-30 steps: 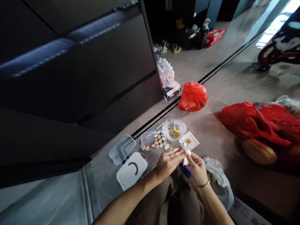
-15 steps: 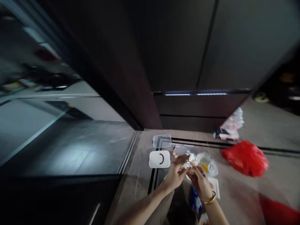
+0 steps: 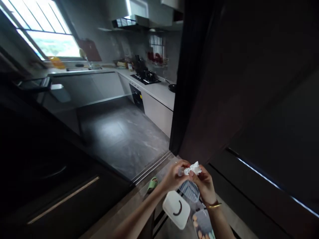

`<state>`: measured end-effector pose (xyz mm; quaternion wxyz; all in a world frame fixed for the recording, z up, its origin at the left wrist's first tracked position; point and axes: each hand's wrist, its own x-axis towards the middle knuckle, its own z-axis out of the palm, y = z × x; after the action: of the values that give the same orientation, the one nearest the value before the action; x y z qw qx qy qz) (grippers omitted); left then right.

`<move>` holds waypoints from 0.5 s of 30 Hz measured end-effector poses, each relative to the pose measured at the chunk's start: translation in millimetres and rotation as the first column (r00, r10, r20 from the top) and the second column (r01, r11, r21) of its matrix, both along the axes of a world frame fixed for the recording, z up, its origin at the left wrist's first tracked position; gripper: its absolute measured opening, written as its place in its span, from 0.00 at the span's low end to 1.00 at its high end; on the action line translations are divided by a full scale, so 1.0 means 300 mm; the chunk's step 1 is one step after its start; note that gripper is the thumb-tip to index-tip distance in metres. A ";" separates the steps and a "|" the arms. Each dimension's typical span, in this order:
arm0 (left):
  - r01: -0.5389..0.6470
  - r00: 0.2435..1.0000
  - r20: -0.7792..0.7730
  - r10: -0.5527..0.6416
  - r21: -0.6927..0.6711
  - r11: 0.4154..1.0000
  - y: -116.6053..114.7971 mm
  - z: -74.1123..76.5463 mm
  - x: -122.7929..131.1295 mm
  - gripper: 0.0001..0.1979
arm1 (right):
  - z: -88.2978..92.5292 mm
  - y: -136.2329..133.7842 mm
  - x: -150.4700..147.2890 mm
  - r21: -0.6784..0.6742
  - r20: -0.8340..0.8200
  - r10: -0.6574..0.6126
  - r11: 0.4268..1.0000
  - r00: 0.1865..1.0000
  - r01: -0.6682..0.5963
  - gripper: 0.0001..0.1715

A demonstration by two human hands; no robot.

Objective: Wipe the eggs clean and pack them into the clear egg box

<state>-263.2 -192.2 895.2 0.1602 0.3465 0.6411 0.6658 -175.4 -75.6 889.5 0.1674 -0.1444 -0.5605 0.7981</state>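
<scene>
My left hand (image 3: 175, 176) and my right hand (image 3: 205, 184) meet in front of me, fingers closed around a crumpled white tissue (image 3: 194, 168). A small translucent piece shows at the left fingers; its kind is unclear. Just below the hands lies a clear plastic container (image 3: 189, 192), partly behind my right hand. Beside it on the floor is a white lid (image 3: 176, 209) with a dark curved mark. Nearer to me, a clear tub (image 3: 203, 222) holds several peach and pale green oval pieces, partly hidden by my right forearm.
A green slipper (image 3: 152, 184) with a foot in it shows left of the lid. Beyond the door track (image 3: 153, 168) lies a kitchen floor (image 3: 119, 132), with a counter (image 3: 159, 91), a stove (image 3: 147, 79) and a window. Dark cabinets (image 3: 264, 179) stand at the right.
My view has swung left, bringing the kitchen in; the red bag has left the frame. The hands keep hold of the crumpled tissue, now above the clear container.
</scene>
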 end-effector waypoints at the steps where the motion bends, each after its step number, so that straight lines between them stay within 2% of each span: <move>1: 0.011 1.000 -0.018 -0.011 -0.009 1.000 -0.015 0.017 -0.147 0.08 | 0.014 0.004 -0.145 0.037 0.002 0.034 0.999 0.999 -0.034 0.14; 5: 0.029 0.974 -0.226 -0.023 0.021 0.999 -0.060 0.080 -0.737 0.15 | 0.075 0.021 -0.751 0.065 -0.019 0.066 0.996 0.998 -0.064 0.20; 8: -0.045 0.936 -0.342 0.082 0.115 0.992 -0.042 0.117 -1.084 0.13 | 0.135 0.027 -1.122 0.150 -0.049 0.022 0.989 0.999 -0.015 0.22; 11: -0.192 0.906 -0.336 0.258 0.218 0.957 0.037 0.149 -1.302 0.07 | 0.201 0.059 -1.345 0.278 -0.031 -0.107 0.954 0.994 0.111 0.24; 13: -0.265 0.893 -0.311 0.325 0.220 0.939 0.101 0.183 -1.389 0.04 | 0.246 0.108 -1.415 0.344 -0.031 -0.222 0.913 0.975 0.218 0.26; 15: -0.253 0.887 -0.343 0.308 0.198 0.947 0.157 0.250 -1.460 0.02 | 0.299 0.171 -1.443 0.416 -0.063 -0.338 0.846 0.939 0.332 0.28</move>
<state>-701.2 -145.2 970.1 -0.0875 0.3800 0.6521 0.6501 -608.2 -24.4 979.2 0.3274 -0.2054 -0.6864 0.6160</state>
